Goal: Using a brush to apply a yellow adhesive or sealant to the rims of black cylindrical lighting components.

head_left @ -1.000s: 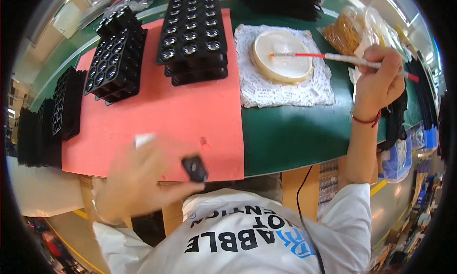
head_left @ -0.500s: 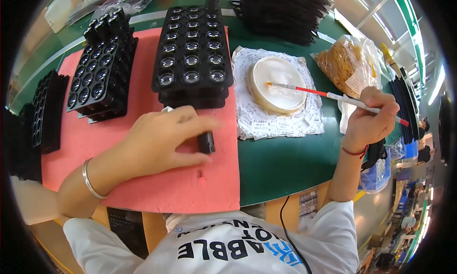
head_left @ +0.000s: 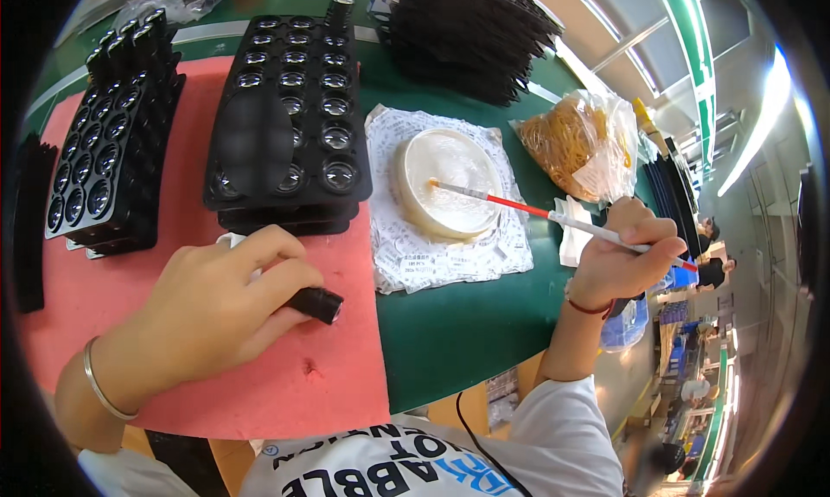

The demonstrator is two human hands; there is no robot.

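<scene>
Black tube [head_left: 322, 305] is lying between the thumb and a finger of our left hand [head_left: 225, 302], left of the round dish [head_left: 413, 205] and nearer to us than it; one end is jutting past the fingertips, pointing toward our right, while the rest is hiding under the fingers. That thumb and finger are pinching it just above the pink mat [head_left: 346, 376]; whether it is touching the mat, we cannot tell. A bit of white material [head_left: 232, 239] is showing by the same hand's fingers. Right of the dish, our right hand [head_left: 627, 253] is gripping a red-and-white brush [head_left: 519, 206], fingers closing around its handle, bristles reaching inside the dish's rim. Printed paper [head_left: 510, 251] is lying beneath the dish, a lens-filled black tray [head_left: 359, 184] is standing to its left, and a bag of yellowish strands [head_left: 575, 147] is resting to its right.
</scene>
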